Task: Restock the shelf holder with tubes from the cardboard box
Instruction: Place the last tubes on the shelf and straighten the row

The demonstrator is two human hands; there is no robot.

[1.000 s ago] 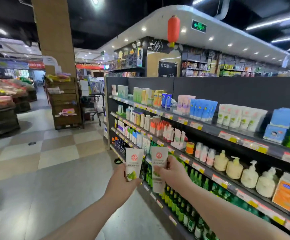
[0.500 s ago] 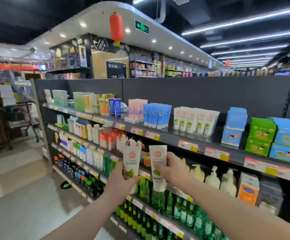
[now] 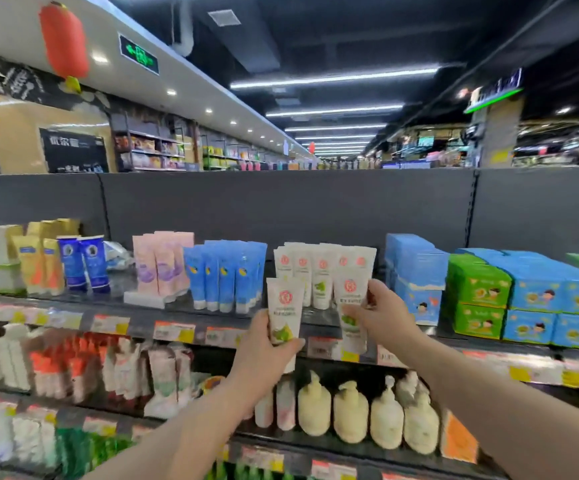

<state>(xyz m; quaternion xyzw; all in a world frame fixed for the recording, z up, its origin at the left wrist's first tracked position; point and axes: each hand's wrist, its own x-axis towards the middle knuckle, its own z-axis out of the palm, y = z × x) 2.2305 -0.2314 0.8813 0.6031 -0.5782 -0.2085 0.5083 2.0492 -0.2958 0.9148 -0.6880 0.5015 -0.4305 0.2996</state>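
Note:
My left hand (image 3: 263, 348) grips a white tube (image 3: 283, 308) with a red round logo and a green picture, held upright just below the top shelf. My right hand (image 3: 383, 315) holds a second, matching tube (image 3: 350, 306) a little higher, its top overlapping the row of the same white tubes (image 3: 315, 271) standing on the top shelf (image 3: 149, 315). That row stands between blue tubes and blue boxes. No cardboard box is in view.
Blue tubes (image 3: 225, 275) and pink tubes (image 3: 161, 263) stand left of the white row; blue boxes (image 3: 416, 271) and green boxes (image 3: 476, 299) stand to its right. Cream pump bottles (image 3: 350, 410) fill the shelf below. A dark back panel (image 3: 281, 206) rises behind the top shelf.
The view has swung right along the aisle to face the shelf. Both hands have risen with their tubes from lower-shelf height to the white tube row on the top shelf.

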